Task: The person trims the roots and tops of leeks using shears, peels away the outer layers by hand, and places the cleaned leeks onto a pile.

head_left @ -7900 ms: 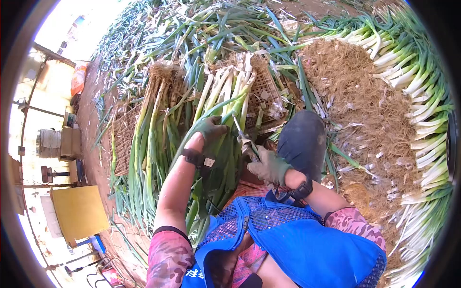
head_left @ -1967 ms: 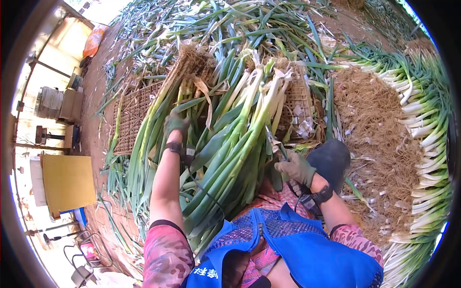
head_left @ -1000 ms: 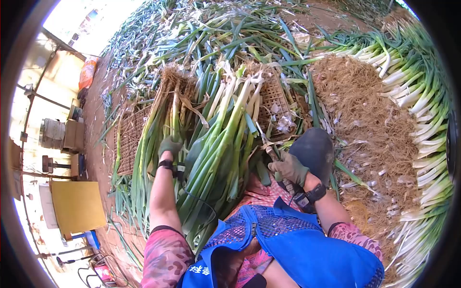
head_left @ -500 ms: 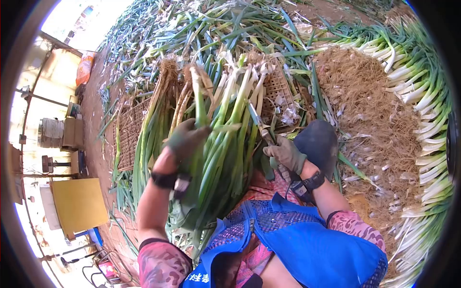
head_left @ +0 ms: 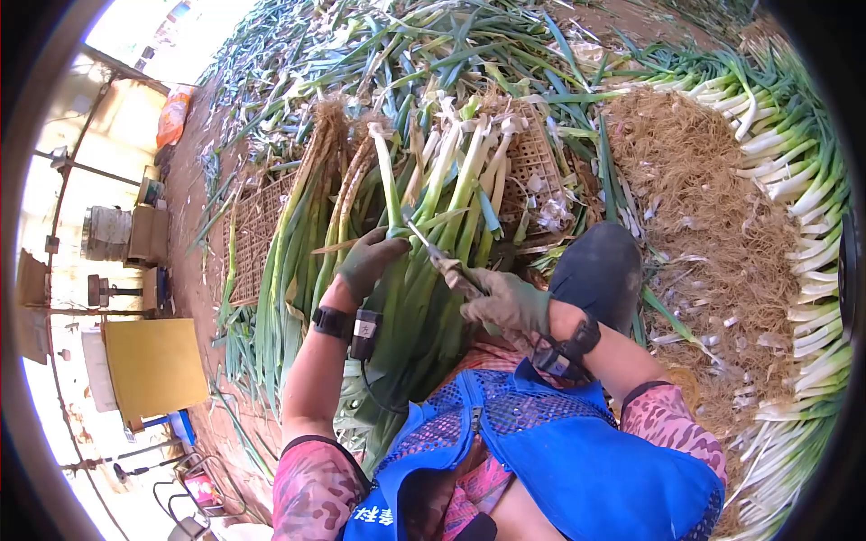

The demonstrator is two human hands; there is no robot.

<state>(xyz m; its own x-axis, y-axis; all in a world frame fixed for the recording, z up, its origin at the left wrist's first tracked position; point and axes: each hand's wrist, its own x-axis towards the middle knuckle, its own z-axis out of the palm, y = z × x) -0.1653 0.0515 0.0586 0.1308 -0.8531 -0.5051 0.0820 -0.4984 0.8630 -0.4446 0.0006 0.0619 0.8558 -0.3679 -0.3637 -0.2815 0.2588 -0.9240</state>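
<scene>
My gloved left hand [head_left: 372,261] is closed round a green onion stalk [head_left: 386,180], whose white root end points up and away from me. In my gloved right hand [head_left: 510,302] is a knife [head_left: 458,274] with a thin blade, its tip touching or very near the stalk just beside my left hand. Beneath both hands lies a bundle of green onions [head_left: 433,261] with long green leaves. To its left are stalks [head_left: 311,171] with brown, dirty outer layers and roots.
Woven crates [head_left: 259,239] lie under the bundle. Loose leaves [head_left: 397,54] are heaped beyond it. At the right, a curved row of cleaned onions [head_left: 816,298] borders a pile of roots [head_left: 695,207]. A yellow board [head_left: 155,370] stands at the left. My dark-clad knee [head_left: 597,275] is near my right hand.
My right hand has moved left with the knife, bringing the blade to the stalk. My left hand has shifted slightly right, and the stalk it holds now shows a smooth, whiter shaft.
</scene>
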